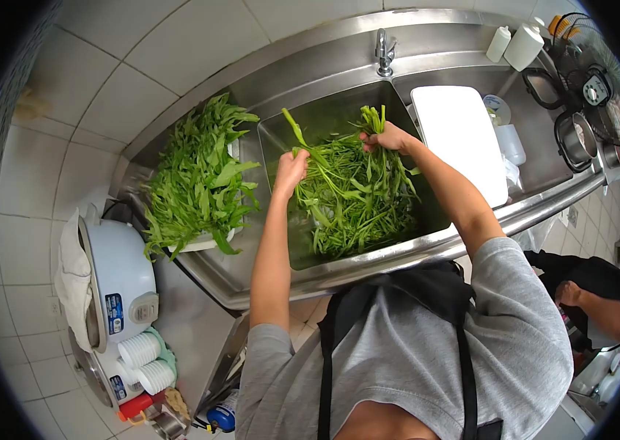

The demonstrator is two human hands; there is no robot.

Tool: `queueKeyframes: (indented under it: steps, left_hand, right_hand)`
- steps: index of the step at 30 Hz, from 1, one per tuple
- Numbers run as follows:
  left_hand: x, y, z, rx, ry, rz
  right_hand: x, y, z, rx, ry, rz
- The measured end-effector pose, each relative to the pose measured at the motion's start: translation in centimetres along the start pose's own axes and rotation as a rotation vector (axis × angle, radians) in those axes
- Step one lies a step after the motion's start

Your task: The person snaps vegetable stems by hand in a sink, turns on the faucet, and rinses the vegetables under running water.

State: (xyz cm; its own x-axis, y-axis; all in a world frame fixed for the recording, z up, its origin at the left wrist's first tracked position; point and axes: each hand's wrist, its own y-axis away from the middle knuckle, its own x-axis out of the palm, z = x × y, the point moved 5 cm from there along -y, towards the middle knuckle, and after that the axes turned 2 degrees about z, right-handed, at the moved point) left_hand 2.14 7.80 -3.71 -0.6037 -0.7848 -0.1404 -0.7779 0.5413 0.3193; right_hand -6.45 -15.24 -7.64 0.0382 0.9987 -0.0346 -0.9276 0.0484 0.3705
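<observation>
My left hand [291, 174] is closed around a few thick green stems [296, 126] over the left side of the sink basin [339, 110]. The stems look like water spinach. My right hand [387, 138] grips a bunch of water spinach [371, 119], its cut ends pointing up and its leaves hanging down. Below both hands, a large heap of the same greens [361, 209] fills much of the basin. Whether the basin holds water is hard to make out. Left of the basin, more leafy greens [203, 172] are piled high over a white container [203, 242].
A white board [460, 143] lies across the right basin beside bowls and a plastic container [511, 144]. The tap [384, 53] rises behind. A rice cooker [123, 275] and stacked cups [147, 359] stand at left. Another person's arm [603, 312] shows at right.
</observation>
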Motion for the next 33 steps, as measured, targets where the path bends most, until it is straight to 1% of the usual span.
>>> queueKeyframes:
  steps: [3,6,7,11,14,17,20,23,26,33]
  left_hand:
    - [2.0,0.5,-0.5,-0.046,-0.008,0.167]
    - [3.8,0.7,-0.3,-0.067,-0.098,0.263]
    - [4.4,0.8,-0.2,-0.071,-0.108,0.319]
    - [5.5,1.1,-0.3,-0.082,-0.257,0.334]
    - [5.2,0.7,0.7,-0.069,-0.234,0.325]
    - [5.0,1.4,0.1,-0.02,-0.195,0.283]
    - [4.6,0.9,1.2,-0.036,-0.276,0.273]
    - [4.8,0.9,2.0,-0.066,-0.199,0.343]
    - [5.2,1.3,2.2,-0.158,-0.033,0.344]
    - [5.8,2.0,0.7,-0.154,0.047,0.373]
  right_hand:
    - [0.7,-0.5,1.4,-0.081,-0.039,-0.011]
    - [1.8,0.0,4.0,-0.045,-0.048,-0.008]
    - [2.3,0.2,4.7,-0.061,-0.085,-0.005]
    - [2.9,-1.4,4.6,-0.107,-0.101,0.031]
    - [2.9,-1.1,5.1,-0.109,-0.142,0.03]
    - [2.4,-1.2,4.7,-0.07,-0.146,-0.041]
    - [2.0,-1.2,4.7,-0.069,-0.088,-0.093]
    - [1.8,-1.5,4.2,-0.055,-0.078,-0.118]
    - [1.7,-1.5,4.1,-0.046,-0.066,-0.121]
    - [1.8,-1.1,4.8,-0.091,-0.06,-0.121]
